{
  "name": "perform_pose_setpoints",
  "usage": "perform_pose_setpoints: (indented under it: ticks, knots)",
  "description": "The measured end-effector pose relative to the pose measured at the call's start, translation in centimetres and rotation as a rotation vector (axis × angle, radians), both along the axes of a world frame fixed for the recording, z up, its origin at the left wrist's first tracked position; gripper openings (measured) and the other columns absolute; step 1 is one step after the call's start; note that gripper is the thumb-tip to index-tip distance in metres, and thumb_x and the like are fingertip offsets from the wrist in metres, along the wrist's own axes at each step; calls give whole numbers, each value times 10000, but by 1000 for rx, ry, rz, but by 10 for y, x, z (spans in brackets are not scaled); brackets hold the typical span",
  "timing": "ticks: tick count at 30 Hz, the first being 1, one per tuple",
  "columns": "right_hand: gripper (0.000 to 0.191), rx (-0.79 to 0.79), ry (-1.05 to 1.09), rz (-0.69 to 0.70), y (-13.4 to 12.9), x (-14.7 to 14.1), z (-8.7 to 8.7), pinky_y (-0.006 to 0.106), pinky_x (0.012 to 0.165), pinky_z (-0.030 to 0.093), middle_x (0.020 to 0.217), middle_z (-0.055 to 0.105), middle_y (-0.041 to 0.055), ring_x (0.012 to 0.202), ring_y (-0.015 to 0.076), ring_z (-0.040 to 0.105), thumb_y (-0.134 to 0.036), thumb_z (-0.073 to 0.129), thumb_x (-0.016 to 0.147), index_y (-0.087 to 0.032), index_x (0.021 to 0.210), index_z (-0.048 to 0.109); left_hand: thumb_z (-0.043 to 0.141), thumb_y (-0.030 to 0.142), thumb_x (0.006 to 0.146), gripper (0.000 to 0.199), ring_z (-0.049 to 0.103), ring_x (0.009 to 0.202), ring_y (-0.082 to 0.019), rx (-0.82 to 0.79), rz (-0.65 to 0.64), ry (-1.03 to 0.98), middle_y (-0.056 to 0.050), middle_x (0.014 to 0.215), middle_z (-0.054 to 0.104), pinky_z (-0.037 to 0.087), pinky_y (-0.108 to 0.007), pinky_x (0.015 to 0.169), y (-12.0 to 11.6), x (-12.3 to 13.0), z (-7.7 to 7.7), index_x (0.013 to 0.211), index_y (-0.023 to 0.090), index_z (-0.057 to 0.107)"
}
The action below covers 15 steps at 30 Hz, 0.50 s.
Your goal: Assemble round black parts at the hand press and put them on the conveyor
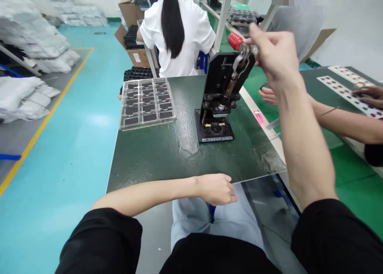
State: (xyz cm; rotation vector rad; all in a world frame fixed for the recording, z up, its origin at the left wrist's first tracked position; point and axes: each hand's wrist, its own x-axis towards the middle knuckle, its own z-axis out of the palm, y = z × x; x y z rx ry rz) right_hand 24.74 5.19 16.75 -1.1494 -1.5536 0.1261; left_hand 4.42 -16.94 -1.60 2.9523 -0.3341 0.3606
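nearest the camera: the wearer's black top (221, 256), its sleeves pushed up to the elbows. the left hand (216, 189) lies across the near edge of the tabletop (149, 158), above the lap; its fingers are folded in, with no item showing, the palm side being hidden. whether it bears on the edge cannot be told.

the right hand (278, 52) is raised, its fingers bent at the top of a black hand press (216, 76), just beside the red grip (235, 40) of the lever. whether they close round the lever or only touch it cannot be confirmed.

the press stands upright beyond the left fingers, below and left of the right. its press head (220, 110) stands clear above the base fixture (216, 129); whether a part is seated there cannot be made out. a clear compartment tray (146, 124) holding dark rectangular pieces lies beyond and left of the left fingers.

step in hand, in judgement: operating the lever. the next move would call for a firm hold on the grip, a controlled stroke and the left fingers clear of the fixture.
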Motion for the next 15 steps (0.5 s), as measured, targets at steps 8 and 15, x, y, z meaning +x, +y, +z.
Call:
perform_pose_setpoints:
  ticks: [8, 15]
  knots:
    - [533, -373, -248, -199, -159, -38, -121, 328, 613, 424, 624, 579, 12, 627, 190, 539, -740, 618, 892, -214, 816, 660, 673, 148, 895, 126, 625, 717, -163, 27, 12, 15, -13, 697, 692, 391, -341, 694, -2, -2, -3, 800, 195, 607]
    - [661, -627, -716, -299, -150, -85, -116, 455, 856, 498, 982, 749, 246, 1015, 397, 677, -726, 574, 923, -86, 1021, 709, 660, 147, 898, 120, 631, 742, -172, 43, 17, 70, -17, 691, 684, 380, -345, 685, 0, -7, -1, 807, 200, 605]
